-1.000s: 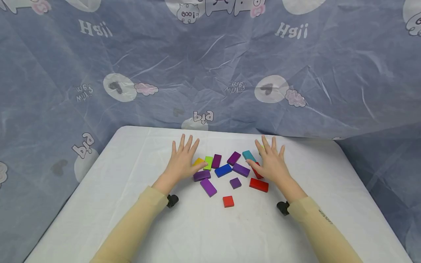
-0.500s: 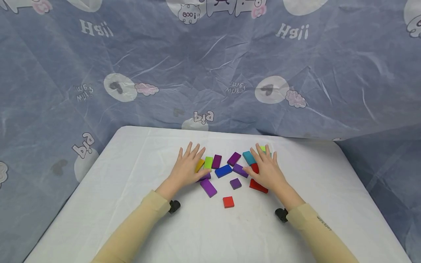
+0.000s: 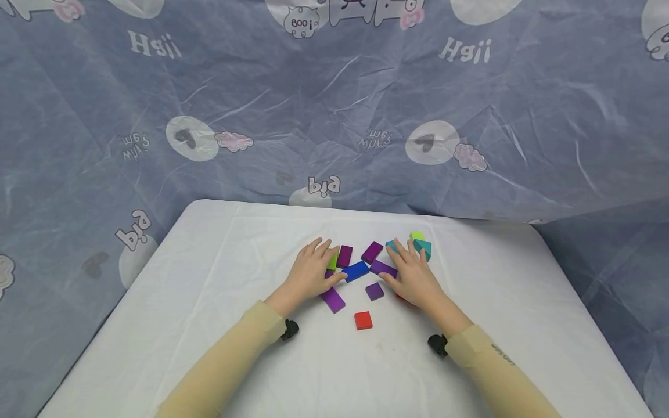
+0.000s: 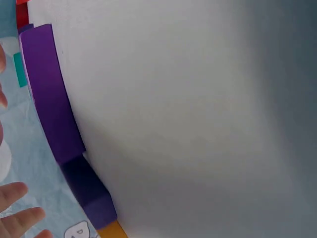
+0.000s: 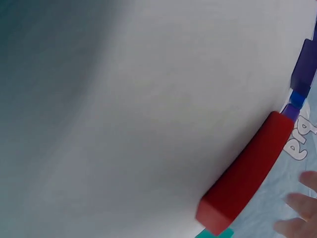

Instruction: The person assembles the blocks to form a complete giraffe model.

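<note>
In the head view my left hand (image 3: 309, 273) hovers with spread fingers over the left of a loose group of coloured blocks, partly covering a lime block (image 3: 333, 261). Its thumb reaches toward a blue block (image 3: 356, 271); a purple block (image 3: 333, 300) lies below the palm. My right hand (image 3: 415, 278), fingers also extended, overlaps a teal block (image 3: 391, 245) and hides most of the red ones. The left wrist view has a yellow block (image 4: 113, 230) that the hand hides from the head camera. A long red block (image 5: 247, 173) is near my right fingers (image 5: 299, 203).
Between the hands lie several purple blocks, among them a small one (image 3: 374, 291). A red square block (image 3: 363, 320) sits nearest the person. Another teal block (image 3: 424, 248) and a lime block (image 3: 416, 236) are behind the right hand. A patterned curtain (image 3: 334, 104) hangs behind the white table (image 3: 334, 371).
Both hands have come inward and closer to the person, lowering over the blocks. The left now covers the yellow block, the right most of the red blocks. The blocks look unmoved.
</note>
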A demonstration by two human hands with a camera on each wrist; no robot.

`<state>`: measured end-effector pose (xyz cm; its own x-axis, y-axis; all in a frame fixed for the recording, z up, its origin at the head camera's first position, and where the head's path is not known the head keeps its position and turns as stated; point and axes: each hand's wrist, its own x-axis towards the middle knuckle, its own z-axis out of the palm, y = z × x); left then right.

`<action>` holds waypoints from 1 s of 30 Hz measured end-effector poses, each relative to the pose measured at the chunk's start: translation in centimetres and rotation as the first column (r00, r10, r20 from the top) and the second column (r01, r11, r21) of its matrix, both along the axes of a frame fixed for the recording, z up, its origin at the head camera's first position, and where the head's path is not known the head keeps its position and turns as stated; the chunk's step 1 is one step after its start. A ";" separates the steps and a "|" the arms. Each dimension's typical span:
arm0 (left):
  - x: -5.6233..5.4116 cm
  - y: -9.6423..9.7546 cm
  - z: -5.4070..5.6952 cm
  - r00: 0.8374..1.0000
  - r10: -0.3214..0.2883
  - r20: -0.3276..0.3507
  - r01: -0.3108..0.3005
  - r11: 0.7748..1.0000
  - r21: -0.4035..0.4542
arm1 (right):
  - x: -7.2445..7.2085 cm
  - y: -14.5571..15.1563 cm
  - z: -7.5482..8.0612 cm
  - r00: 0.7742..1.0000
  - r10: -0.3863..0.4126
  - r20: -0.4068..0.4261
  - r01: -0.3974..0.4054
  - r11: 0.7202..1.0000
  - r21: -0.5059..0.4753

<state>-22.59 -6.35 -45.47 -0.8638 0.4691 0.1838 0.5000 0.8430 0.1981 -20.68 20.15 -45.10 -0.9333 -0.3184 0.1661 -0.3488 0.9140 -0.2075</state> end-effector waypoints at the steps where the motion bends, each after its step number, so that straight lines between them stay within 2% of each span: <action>1: 0.0 0.2 -0.1 1.000 -0.002 0.001 0.002 1.000 0.004 | 0.0 -0.2 0.0 1.000 0.003 0.000 -0.003 1.000 -0.001; 11: -0.6 2.1 -0.3 1.000 0.014 -0.021 -0.014 1.000 0.005 | -0.4 -1.1 0.4 0.995 -0.026 0.093 0.029 0.999 -0.030; 18: -0.9 3.2 -0.4 0.998 0.043 0.035 -0.041 0.998 -0.049 | -0.9 -1.4 0.3 0.996 -0.014 0.093 0.017 0.999 -0.036; 24: -0.8 4.2 -0.5 0.997 0.037 0.072 -0.033 0.998 -0.059 | -1.4 -1.8 0.4 0.981 -0.058 0.186 0.066 0.997 -0.037; 30: -0.9 4.8 -0.2 0.994 0.021 0.103 -0.014 0.998 -0.067 | -1.6 -2.0 0.7 0.965 -0.076 0.251 0.101 0.991 -0.085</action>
